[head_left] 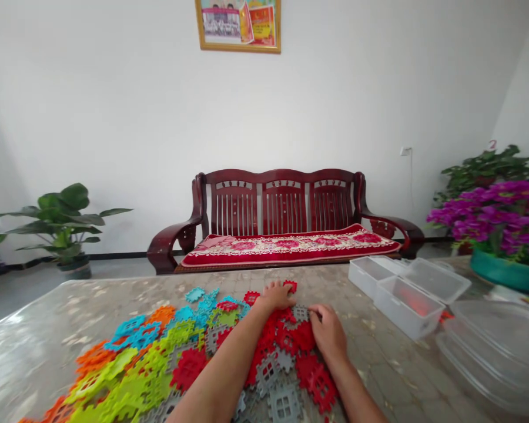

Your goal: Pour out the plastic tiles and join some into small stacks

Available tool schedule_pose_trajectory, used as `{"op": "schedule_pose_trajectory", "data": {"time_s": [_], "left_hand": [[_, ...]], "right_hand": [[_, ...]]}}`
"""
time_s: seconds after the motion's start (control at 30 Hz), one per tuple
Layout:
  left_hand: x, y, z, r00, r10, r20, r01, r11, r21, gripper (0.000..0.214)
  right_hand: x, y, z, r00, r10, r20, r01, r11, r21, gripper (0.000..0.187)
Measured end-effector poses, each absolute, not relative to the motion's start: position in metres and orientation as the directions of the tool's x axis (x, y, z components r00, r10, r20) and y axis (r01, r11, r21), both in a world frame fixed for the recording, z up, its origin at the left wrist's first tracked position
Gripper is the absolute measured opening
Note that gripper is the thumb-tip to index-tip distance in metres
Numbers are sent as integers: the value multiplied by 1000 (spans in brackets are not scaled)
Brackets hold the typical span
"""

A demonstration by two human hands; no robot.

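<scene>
Flat plastic building pieces with toothed edges lie in a loose pile across the table. My left hand point(275, 295) reaches to the far side of the pile, its thumb and index finger around a small red building piece point(291, 286). Beside the pile on the right, my right hand point(328, 329) is curled, with its fingertips at the edge of a grey building piece point(300, 313). Red pieces point(286, 338) lie beneath and between my hands. Nearer to me is a grey windowed piece point(284, 403). My left forearm hides part of the pile.
Lime green pieces point(130, 393), blue pieces point(136, 335) and orange pieces point(94, 358) spread leftward. At right stand a clear box with an open lid point(408, 308), transparent lids point(498, 352) and a teal flower pot point(506, 270). A wooden bench point(284, 205) stands beyond the table point(374, 352).
</scene>
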State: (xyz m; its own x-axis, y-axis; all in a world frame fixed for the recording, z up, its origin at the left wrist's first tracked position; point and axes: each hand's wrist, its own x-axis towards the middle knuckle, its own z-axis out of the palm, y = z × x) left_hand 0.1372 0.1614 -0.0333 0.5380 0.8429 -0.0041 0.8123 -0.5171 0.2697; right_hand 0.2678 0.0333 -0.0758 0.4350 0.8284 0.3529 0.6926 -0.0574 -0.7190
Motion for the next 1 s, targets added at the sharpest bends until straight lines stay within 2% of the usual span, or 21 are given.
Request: {"op": "schedule_pose_trajectory", "data": {"time_s": [0.2,0.53,0.73,0.87,0.93,1.0], "left_hand": [[129,149,-37,574,815,82,781,-575,243,29],[96,123,-18,651,744,153,694,-664,279,28],[36,106,8,734,665,134,628,-741,237,22],[-16,84,14,783,606,142,579,-793,190,32],[-43,69,13,772,618,146,593,-784,183,46],[-66,52,11,754,647,111,620,-757,206,65]], "right_hand": [[266,33,-74,437,841,319,698,-94,-710,30],[265,31,-73,411,842,349,743,-87,-663,32],[266,29,-73,393,846,360,685,-8,-729,32],[262,27,-71,336,783,523,678,185,-711,32],[256,23,-66,261,762,592,704,269,-657,29],[248,18,-57,150,788,597,710,334,-620,25]]}}
